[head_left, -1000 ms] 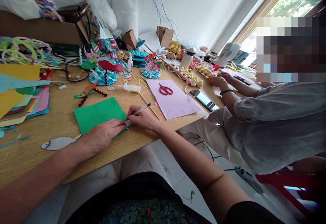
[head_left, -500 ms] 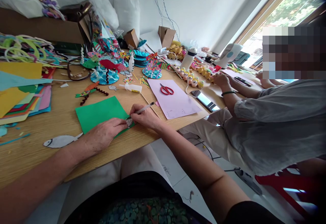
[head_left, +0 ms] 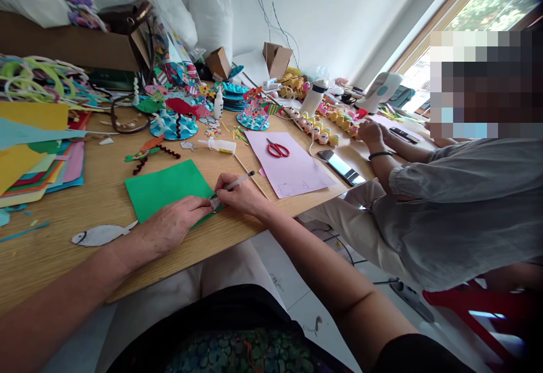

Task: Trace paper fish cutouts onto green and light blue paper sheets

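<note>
A green sheet of paper (head_left: pixel 167 186) lies on the table in front of me. My left hand (head_left: pixel 176 223) rests over its near edge, fingers stretched out, their tips pressing down a small greyish paper cutout (head_left: pixel 215 203) at the sheet's right corner. The fingers partly cover the cutout, so its shape is hard to make out. Gripped in my right hand (head_left: pixel 237 194) is a pen (head_left: pixel 244 179), its top pointing up to the right and its tip down by the cutout. A white paper fish (head_left: pixel 102 235) lies left of my left wrist.
Red-handled scissors (head_left: pixel 278 149) sit on a lilac sheet (head_left: pixel 292 178), beside a thin wooden stick (head_left: pixel 259 186). A glue bottle (head_left: pixel 223 146) lies behind the green sheet. Coloured paper (head_left: pixel 63 172) is stacked at left. A co-worker (head_left: pixel 458 175) sits at right, near a phone (head_left: pixel 341 167).
Both hands stay at the cutout, with only a very slight shift of the pen. The co-worker's head has moved a little toward the left.
</note>
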{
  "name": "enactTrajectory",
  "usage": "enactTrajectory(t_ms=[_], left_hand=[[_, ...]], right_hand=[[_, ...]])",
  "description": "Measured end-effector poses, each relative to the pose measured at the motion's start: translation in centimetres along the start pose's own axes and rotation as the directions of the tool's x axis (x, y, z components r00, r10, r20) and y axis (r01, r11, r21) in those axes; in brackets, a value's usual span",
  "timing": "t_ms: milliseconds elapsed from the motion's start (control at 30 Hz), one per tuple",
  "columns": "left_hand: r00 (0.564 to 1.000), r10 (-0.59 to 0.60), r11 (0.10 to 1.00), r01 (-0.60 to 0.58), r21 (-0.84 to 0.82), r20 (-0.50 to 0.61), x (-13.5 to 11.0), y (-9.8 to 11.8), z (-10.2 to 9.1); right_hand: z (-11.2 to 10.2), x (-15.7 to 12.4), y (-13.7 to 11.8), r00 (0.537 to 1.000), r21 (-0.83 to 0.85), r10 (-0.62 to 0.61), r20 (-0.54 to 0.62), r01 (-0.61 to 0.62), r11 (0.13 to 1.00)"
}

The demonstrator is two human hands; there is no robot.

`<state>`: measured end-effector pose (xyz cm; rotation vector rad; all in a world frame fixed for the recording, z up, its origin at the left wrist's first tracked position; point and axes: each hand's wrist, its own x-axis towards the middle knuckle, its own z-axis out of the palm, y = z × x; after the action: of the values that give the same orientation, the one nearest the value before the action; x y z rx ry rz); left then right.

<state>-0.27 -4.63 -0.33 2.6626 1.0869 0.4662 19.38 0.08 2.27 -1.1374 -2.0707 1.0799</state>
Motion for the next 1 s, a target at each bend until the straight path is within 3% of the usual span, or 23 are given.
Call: enactTrajectory(t_ms=[600,1000], left_hand=[[1.000,0.017,1.000,-0.017,0.007,0.004,0.02,0.13,-0.21],[0.999,0.002,0.999,-0.004,0.040,0.045,0.11,0.22,-0.44]], right_hand=[[0.54,0.08,-0.09,0.999,0.008,0.021,-0.050,-0.021,1.000],[0.97,0.43,0.33,1.000,0.013,0.002,0.012,-0.003,1.000]])
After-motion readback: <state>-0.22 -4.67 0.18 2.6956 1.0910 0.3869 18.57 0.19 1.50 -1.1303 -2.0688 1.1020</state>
